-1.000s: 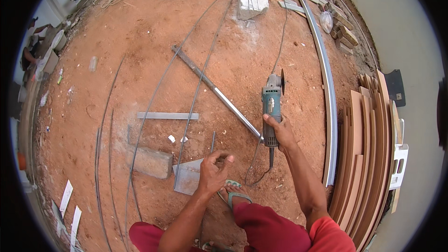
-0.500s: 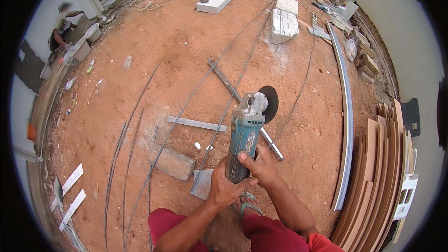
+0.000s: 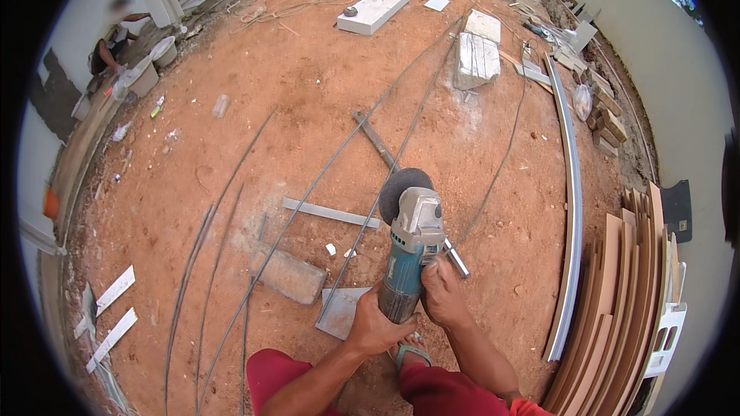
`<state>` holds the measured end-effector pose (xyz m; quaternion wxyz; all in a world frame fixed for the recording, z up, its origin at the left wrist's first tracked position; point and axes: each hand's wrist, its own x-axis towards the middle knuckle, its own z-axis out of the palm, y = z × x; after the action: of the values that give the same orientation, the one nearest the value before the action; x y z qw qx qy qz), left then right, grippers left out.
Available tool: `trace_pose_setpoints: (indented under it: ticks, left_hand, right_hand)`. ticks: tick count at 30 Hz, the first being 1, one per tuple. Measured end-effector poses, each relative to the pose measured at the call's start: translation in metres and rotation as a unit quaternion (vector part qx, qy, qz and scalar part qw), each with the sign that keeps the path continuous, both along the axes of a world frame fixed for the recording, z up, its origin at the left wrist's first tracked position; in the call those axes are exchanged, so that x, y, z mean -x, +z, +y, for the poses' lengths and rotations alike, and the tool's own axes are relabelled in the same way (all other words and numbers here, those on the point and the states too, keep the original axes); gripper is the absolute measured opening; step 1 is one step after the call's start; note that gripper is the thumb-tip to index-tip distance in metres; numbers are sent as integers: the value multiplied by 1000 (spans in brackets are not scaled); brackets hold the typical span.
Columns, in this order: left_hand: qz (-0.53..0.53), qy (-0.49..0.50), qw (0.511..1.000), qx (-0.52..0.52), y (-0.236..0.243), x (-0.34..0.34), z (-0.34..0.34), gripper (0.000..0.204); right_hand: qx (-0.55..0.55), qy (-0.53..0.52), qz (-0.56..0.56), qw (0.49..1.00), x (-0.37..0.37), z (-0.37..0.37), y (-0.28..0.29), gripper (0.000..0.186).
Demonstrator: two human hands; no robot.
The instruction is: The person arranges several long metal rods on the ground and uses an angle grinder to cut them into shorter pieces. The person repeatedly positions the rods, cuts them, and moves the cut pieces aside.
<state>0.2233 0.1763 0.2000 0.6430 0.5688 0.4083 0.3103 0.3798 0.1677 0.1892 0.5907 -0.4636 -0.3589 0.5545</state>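
Note:
Above the ground, in front of my knees, is a teal and grey angle grinder [image 3: 404, 268]. Its dark round disc [image 3: 395, 188] faces the left side of the metal head. The fingers of my left hand [image 3: 378, 325] wrap the rear of the body. My right hand [image 3: 445, 291] is closed against the right side, just below the head, its fingertips partly hidden. Thin metal rods [image 3: 327, 164] run along the ground beneath. A flat metal strip [image 3: 331, 213], a rough grey block [image 3: 291, 276] and a grey plate [image 3: 341, 313] lie to the left of the grinder.
A long pole [image 3: 375, 141] lies beyond the grinder. White blocks [image 3: 477, 60] stand farther off. Stacked brown boards [image 3: 609, 300] and a long metal channel [image 3: 571, 208] lie at the right. A person [image 3: 110, 42] crouches by the left wall, near pale tubs [image 3: 144, 81].
The grinder has rolled over, so its disc has gone from the right side of the head to the left. My right hand has shifted from the rear toward the head.

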Motion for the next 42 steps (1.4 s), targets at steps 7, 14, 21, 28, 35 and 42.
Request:
trace_pose_setpoints:
  ticks: [7,14,21,28,35,42]
  left_hand:
    - [152,65,986,-36,-20,-12,-19,49]
    - [181,58,981,-41,-29,-17,-31,55]
    - [195,11,980,-38,-51,-30,-41,61]
    - [164,76,978,-102,-80,-38,-44,62]
    - [243,100,956,-134,-78,-28,-34,66]
    - [309,-159,932,-101,-45,94,25,50]
  right_hand:
    - [55,-59,182,980,8,-6,-16,69]
    - [58,-127,226,964,11,-24,-39,71]
    - [75,-154,262,950,-12,-32,-60,70]
    - [134,-172,159,963,-19,-31,-77,79]
    - [121,-133,-139,974,27,-9,-45,35]
    - [146,16,-204,968,20,60,-25,36]
